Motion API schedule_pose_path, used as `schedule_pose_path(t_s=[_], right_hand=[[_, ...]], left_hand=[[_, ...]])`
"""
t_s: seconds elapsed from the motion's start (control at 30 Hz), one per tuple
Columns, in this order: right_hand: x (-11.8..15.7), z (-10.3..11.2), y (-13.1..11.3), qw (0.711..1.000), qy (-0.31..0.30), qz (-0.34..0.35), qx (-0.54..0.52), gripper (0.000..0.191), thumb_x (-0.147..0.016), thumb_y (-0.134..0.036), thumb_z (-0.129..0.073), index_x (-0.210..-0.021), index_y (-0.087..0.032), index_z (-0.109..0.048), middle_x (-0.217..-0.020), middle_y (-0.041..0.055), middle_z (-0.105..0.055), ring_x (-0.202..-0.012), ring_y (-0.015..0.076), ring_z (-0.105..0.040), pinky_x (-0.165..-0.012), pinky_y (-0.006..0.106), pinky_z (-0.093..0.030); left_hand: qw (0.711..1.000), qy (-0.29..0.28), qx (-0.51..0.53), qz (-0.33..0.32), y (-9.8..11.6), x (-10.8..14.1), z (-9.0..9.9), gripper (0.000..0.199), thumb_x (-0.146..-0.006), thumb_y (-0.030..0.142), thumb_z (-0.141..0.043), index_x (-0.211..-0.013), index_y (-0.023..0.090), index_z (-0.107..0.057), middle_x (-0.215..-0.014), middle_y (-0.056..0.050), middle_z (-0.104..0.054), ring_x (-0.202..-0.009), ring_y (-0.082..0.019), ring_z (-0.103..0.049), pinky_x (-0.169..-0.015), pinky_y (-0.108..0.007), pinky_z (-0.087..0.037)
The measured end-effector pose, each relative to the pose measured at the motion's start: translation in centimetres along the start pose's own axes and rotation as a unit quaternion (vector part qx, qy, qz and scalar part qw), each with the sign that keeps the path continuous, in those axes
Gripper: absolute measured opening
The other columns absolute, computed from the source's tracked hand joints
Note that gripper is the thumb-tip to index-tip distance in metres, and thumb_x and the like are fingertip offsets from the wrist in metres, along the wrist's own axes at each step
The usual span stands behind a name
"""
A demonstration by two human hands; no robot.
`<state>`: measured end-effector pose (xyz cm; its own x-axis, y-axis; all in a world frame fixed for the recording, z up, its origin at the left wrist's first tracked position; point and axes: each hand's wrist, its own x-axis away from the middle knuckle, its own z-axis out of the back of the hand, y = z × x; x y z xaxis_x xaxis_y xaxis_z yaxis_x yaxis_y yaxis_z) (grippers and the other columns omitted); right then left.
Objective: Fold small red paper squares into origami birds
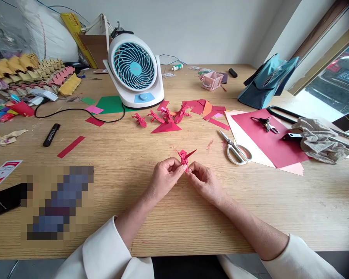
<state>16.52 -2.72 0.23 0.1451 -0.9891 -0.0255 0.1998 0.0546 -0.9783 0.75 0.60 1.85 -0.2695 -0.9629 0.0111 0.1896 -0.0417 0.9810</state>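
Between my hands, just above the tabletop, is a small red folded-paper figure [183, 155] with a thin point sticking out to the upper right. My left hand [169, 173] pinches its lower part between thumb and fingers. From the other side, my right hand [203, 179] has its thumb and forefinger closed at the figure's lower right edge. The fingertips partly cover the paper. Beyond the hands lies a group of similar red folded figures [180, 113], with a red paper triangle [167, 127] in front of them.
White-handled scissors [239, 153] lie to the right, beside red paper sheets [267, 135] with keys on top. A white fan [135, 69] stands behind. A red paper strip [71, 147] and a black marker [51, 135] are at left; a blue bag [264, 85] stands back right.
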Motion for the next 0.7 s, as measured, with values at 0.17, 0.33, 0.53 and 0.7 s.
schedule_pose_path(t_s=[0.17, 0.33, 0.53, 0.7], right_hand=[[0.15, -0.19, -0.15, 1.000, 0.003, -0.007, 0.002, 0.021, -0.088, -0.037, -0.059, -0.077, -0.019, -0.051, -0.064, -0.0036, -0.043, -0.058, 0.0114, -0.036, -0.054, 0.026, -0.029], [0.10, -0.13, 0.13, 0.999, -0.023, -0.012, -0.043, 0.025, -0.087, -0.043, -0.061, -0.081, -0.018, -0.056, -0.067, -0.0024, -0.047, -0.060, 0.0116, -0.038, -0.057, 0.026, -0.031], [0.00, -0.02, 0.10, 0.999, -0.028, 0.009, -0.046, 0.031, -0.088, -0.047, -0.060, -0.077, -0.019, -0.053, -0.068, -0.0021, -0.048, -0.061, 0.0116, -0.038, -0.059, 0.026, -0.033], [0.00, 0.25, -0.35, 0.997, -0.047, 0.017, -0.057, 0.036, -0.088, -0.052, -0.058, -0.075, -0.019, -0.051, -0.068, -0.0025, -0.047, -0.062, 0.0118, -0.038, -0.059, 0.026, -0.033]], left_hand=[[1.000, 0.017, 0.001, -0.015, 0.57, -0.03, 0.01, 0.023, -0.076, 0.030, -0.069, -0.061, 0.016, -0.058, -0.054, 0.004, -0.049, -0.051, -0.008, -0.041, -0.049, -0.021, -0.032], [0.999, 0.004, 0.031, 0.004, 0.20, -0.15, 0.03, 0.023, -0.077, 0.032, -0.068, -0.063, 0.016, -0.059, -0.056, 0.004, -0.050, -0.051, -0.007, -0.039, -0.048, -0.021, -0.031], [0.995, -0.005, 0.089, 0.041, -0.34, -0.20, -0.11, 0.026, -0.076, 0.035, -0.070, -0.065, 0.015, -0.058, -0.058, 0.003, -0.050, -0.050, -0.007, -0.039, -0.046, -0.020, -0.032], [0.991, -0.009, 0.121, 0.063, 0.16, -0.13, -0.31, 0.027, -0.073, 0.035, -0.071, -0.063, 0.014, -0.057, -0.060, 0.002, -0.053, -0.052, -0.007, -0.040, -0.046, -0.019, -0.034]])
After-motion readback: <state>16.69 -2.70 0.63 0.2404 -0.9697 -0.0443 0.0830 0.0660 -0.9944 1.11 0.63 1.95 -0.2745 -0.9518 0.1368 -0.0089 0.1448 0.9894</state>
